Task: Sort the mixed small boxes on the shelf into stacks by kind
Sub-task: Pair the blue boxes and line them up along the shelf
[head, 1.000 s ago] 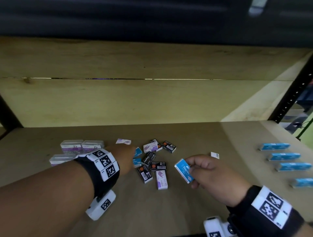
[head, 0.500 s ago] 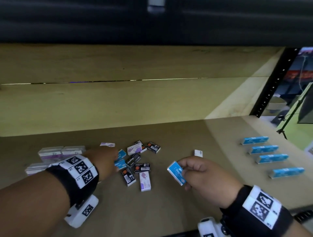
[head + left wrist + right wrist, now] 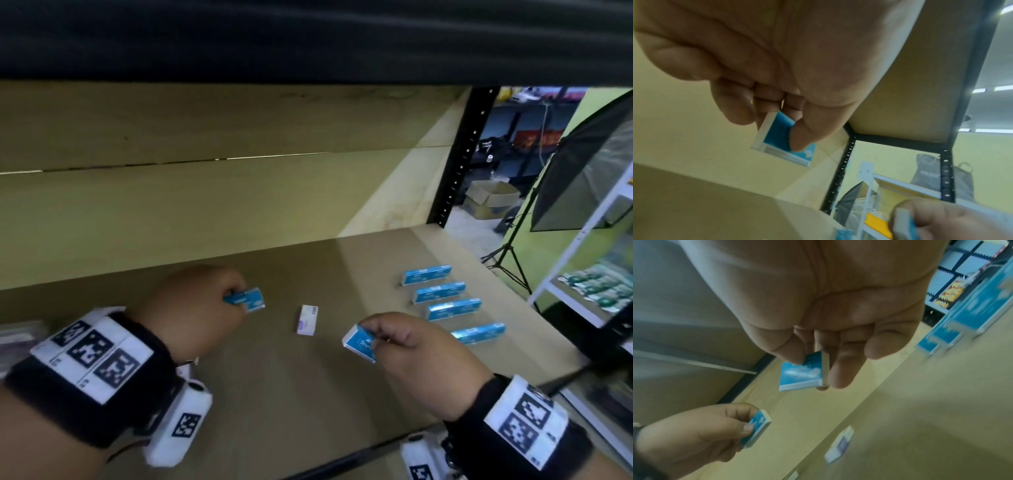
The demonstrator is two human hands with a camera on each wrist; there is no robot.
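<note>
My left hand [image 3: 205, 305] pinches a small blue box [image 3: 247, 300] between thumb and fingers, held above the shelf [image 3: 274, 387]; the same blue box [image 3: 784, 142] shows in the left wrist view. My right hand [image 3: 407, 356] pinches another blue box [image 3: 359, 345], also seen as a blue box [image 3: 803, 372] in the right wrist view. Between the hands a white and purple box [image 3: 307, 320] lies flat on the shelf. To the right, several long blue boxes [image 3: 447, 305] stand in a row. The mixed pile is hidden behind my left arm.
Clear-topped purple boxes [image 3: 17, 337] peek out at the far left edge. The black shelf post [image 3: 462, 154] stands at the back right, a wooden back panel [image 3: 171, 205] behind. A softbox on a stand [image 3: 582, 178] and other shelving lie beyond the shelf's right end.
My left hand lifted a blue box out of the pile and moved right with it. The right hand kept its blue box. The view swung right, so the pile went out of sight.
</note>
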